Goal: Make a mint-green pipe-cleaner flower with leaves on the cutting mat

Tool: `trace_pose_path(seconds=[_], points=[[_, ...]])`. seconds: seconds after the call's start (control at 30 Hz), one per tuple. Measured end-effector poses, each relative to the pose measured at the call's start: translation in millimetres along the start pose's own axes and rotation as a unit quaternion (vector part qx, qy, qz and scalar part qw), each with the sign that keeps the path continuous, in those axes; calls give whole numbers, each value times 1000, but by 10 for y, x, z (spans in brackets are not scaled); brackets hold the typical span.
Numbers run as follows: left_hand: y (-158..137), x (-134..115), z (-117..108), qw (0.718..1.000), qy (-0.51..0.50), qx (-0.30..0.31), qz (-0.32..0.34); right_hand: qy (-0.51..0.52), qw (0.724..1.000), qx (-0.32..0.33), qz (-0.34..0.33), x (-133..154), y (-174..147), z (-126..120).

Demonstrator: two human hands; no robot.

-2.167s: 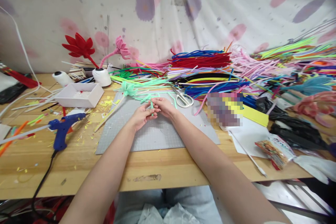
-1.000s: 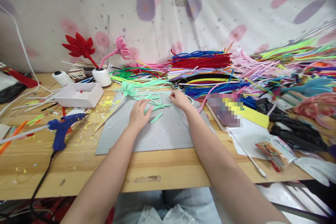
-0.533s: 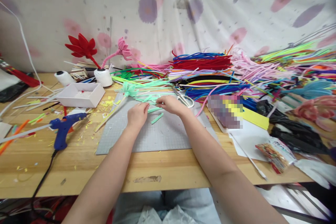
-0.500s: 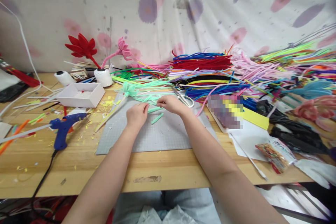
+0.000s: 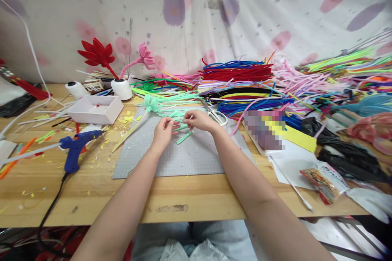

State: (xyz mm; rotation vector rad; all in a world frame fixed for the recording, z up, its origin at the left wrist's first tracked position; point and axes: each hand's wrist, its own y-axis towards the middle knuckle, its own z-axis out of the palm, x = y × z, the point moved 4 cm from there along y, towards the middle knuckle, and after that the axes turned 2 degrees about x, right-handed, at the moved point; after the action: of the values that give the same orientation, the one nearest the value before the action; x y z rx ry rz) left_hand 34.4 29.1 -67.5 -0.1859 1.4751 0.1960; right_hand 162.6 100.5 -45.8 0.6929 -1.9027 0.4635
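Observation:
Over the grey cutting mat [image 5: 143, 161], my left hand [image 5: 163, 132] is closed in a pinch, its fingertips on a short mint-green pipe cleaner piece [image 5: 180, 127]. Facing it, my right hand [image 5: 200, 121] pinches at the same piece from the other side. The fingers partly hide it, and more green pieces lie right behind and below them, one of them a loose pipe cleaner piece [image 5: 183, 137]. A mint-green pipe cleaner flower [image 5: 152, 104] on a pale stem lies at the mat's upper left. Scissors [image 5: 217, 116] rest just beyond my right hand.
A blue glue gun [image 5: 75, 151] lies at left near a white box [image 5: 94, 110]. Thread spools [image 5: 121, 89] stand behind, beside red [image 5: 96, 54] and pink [image 5: 144, 56] flowers. Bundles of colourful pipe cleaners [image 5: 239, 72] fill the back. A snack packet [image 5: 324, 181] lies at right.
My left hand has turned a little, its fingers opening out slightly more toward the right hand. My right hand stays nearly in place. The view has shifted slightly.

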Motion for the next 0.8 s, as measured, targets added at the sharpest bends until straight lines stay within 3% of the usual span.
trace_pose_path(seconds=[0.13, 0.3, 0.5, 0.7, 0.8], points=[[-3, 25, 35, 999, -38, 14, -36, 136, 988, -64, -22, 50, 37, -12], [-51, 46, 138, 987, -103, 84, -93, 282, 952, -114, -23, 74, 75, 91], [-110, 17, 156, 965, -155, 121, -174, 317, 940, -122, -29, 63, 82, 172], [-108, 23, 146, 953, -195, 118, -197, 333, 935, -116, -27, 98, 63, 186], [-109, 30, 141, 950, -193, 133, -204, 365, 927, -73, -34, 105, 40, 170]])
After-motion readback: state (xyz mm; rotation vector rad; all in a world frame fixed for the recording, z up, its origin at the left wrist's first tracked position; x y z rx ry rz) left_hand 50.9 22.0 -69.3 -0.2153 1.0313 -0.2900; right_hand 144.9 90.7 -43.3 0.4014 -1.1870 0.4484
